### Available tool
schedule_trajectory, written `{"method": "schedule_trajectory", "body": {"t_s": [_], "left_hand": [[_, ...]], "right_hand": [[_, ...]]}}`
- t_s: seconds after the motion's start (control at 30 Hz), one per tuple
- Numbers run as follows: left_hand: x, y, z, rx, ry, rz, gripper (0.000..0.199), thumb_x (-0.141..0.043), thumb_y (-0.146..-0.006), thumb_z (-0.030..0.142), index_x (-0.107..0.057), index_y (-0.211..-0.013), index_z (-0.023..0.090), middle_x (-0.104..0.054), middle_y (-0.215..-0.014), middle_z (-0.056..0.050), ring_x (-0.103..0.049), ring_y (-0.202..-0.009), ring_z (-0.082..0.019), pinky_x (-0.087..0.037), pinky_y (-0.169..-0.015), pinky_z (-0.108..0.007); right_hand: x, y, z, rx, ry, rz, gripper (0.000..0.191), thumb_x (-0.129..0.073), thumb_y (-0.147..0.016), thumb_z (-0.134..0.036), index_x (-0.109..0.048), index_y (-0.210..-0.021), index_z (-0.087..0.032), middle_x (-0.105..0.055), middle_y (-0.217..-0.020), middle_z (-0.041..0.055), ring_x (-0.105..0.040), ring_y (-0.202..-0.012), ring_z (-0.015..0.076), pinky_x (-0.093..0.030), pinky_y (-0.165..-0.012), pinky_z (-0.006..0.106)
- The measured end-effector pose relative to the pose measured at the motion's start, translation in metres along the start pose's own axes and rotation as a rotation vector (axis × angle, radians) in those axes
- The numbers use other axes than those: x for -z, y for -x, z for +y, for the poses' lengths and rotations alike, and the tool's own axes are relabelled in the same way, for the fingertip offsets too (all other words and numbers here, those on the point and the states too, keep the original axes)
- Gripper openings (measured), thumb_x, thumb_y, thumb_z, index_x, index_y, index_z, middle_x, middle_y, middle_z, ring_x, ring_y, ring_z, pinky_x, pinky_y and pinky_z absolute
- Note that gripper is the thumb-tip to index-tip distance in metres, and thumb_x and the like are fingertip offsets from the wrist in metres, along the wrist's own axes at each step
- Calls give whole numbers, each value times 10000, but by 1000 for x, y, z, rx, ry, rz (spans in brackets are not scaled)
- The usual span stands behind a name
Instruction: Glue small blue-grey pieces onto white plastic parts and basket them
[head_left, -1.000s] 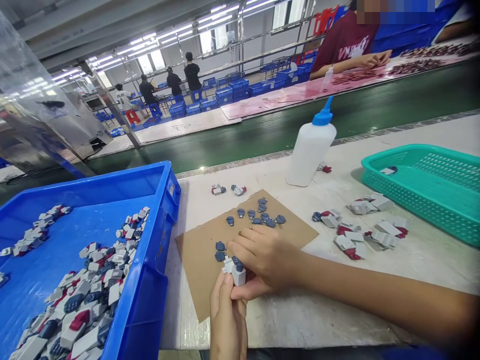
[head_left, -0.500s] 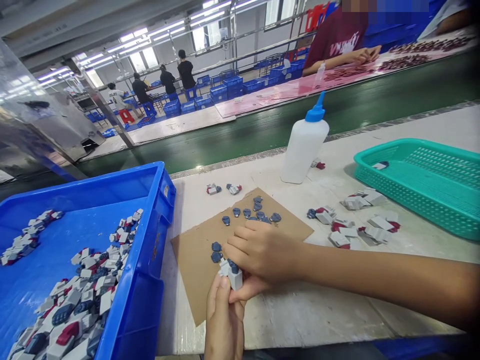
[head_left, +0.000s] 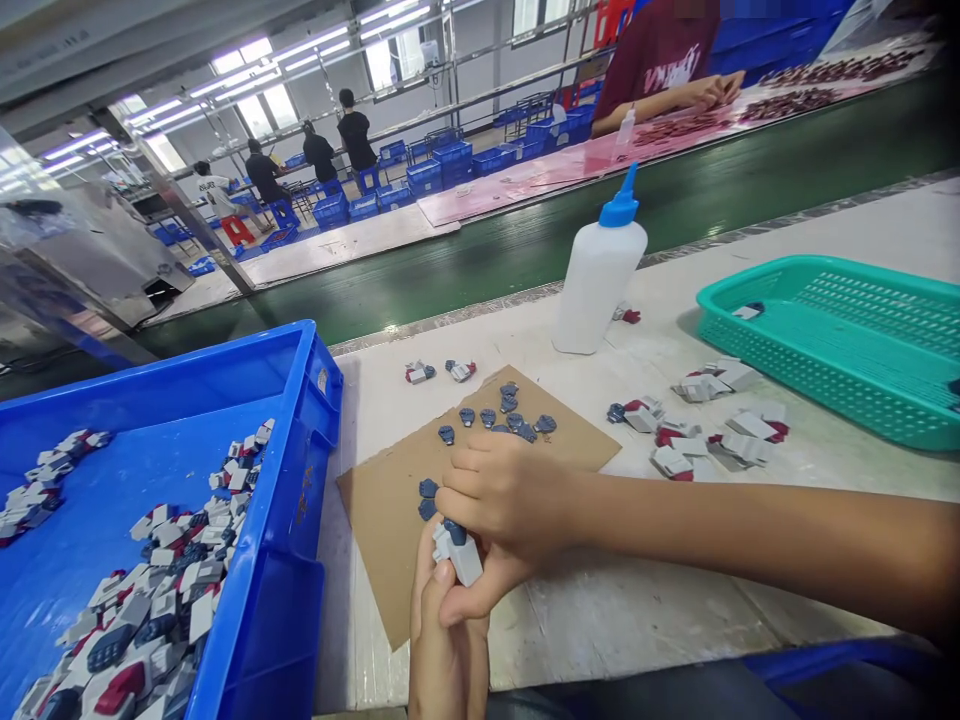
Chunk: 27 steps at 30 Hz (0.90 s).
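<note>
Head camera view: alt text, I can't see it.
Left hand and right hand grip a white and navy piece near cardboard bearing navy parts; blue bin of similar pieces left, white bottle behind, green basket right.

One cardboard sheet point(head_left: 382, 545) bears two dark blue pieces point(head_left: 428, 488) toward its left side and about nine more, some overlapping, toward its far corner. Left of the sheet is one large blue bin point(head_left: 296, 500), its heaped parts point(head_left: 150, 600) too crowded to count. Beyond the sheet lie two small assemblies point(head_left: 420, 372). To its right are one white bottle point(head_left: 598, 285) and one green basket point(head_left: 810, 400).
</note>
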<state>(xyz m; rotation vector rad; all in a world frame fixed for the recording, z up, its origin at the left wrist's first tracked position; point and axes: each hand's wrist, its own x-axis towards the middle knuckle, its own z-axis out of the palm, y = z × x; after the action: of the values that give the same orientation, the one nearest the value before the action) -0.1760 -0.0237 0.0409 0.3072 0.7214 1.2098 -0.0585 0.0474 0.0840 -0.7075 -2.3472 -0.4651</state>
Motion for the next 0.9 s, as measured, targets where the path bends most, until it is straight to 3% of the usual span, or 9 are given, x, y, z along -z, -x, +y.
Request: {"method": "schedule_trajectory", "body": {"t_s": [0.27,0.5,0.6,0.67,0.73,0.8,0.9], "left_hand": [[3,-2,-1,9,-86,31,361,-662,-695,391,-615,-1012,223,-609,-1058,-63,-493,-1104,-217,-371,-984,-319],[5,0,-3,-26,-91,85,310,-671,-690,371,-608,-948,210,-623,-932,-43,-542,-996,-173,-428,-899,-252],[2,3,-1,-44,-99,36,245,-659,-700,348,-608,-910,234,-621,-864,-17,-552,-930,-144,-455,-824,-211],[-1,3,0,-55,-146,-74,211,-648,-704,337,-617,-876,220,-612,-821,-17,-553,-857,-131,-463,-767,-187],[-3,4,0,-80,-186,-162,194,-646,-698,328,-624,-846,204,-596,-782,-13,-540,-774,-116,-466,-733,-182],[-4,6,1,-113,-181,-154,191,-665,-675,322,-630,-830,216,-593,-767,-1,-526,-701,-100,-469,-676,-168],[-1,21,14,-160,-179,-75,256,-756,-557,361,-630,-753,254,-607,-730,16,-519,-609,-95,-434,-492,-139]], "right_hand": [[-4,10,-1,-84,-84,-85,547,-283,-722,-655,-375,-479,-173,-360,-423,-22,-270,-431,88,-237,-467,258],[-12,17,-5,-114,-61,-22,645,-227,-715,-751,-392,-486,-171,-360,-425,-24,-277,-424,89,-219,-460,262],[-7,20,-7,-101,-73,-64,688,-213,-707,-784,-448,-540,-159,-419,-473,-9,-335,-453,100,-218,-474,273],[3,23,-8,-113,-107,-136,728,-254,-692,-795,-547,-730,-130,-511,-575,20,-419,-522,127,-248,-497,282],[18,29,-8,-144,-161,-203,804,-298,-683,-794,-526,-1035,-107,-591,-753,62,-499,-640,165,-305,-541,298],[38,39,-4,-192,-187,-222,788,-319,-735,-743,-408,-1219,-128,-603,-955,91,-541,-791,191,-360,-611,318],[75,67,13,-325,-75,-152,516,-351,-868,-533,-376,-1259,-197,-570,-1120,71,-540,-950,174,-394,-723,310]]}}
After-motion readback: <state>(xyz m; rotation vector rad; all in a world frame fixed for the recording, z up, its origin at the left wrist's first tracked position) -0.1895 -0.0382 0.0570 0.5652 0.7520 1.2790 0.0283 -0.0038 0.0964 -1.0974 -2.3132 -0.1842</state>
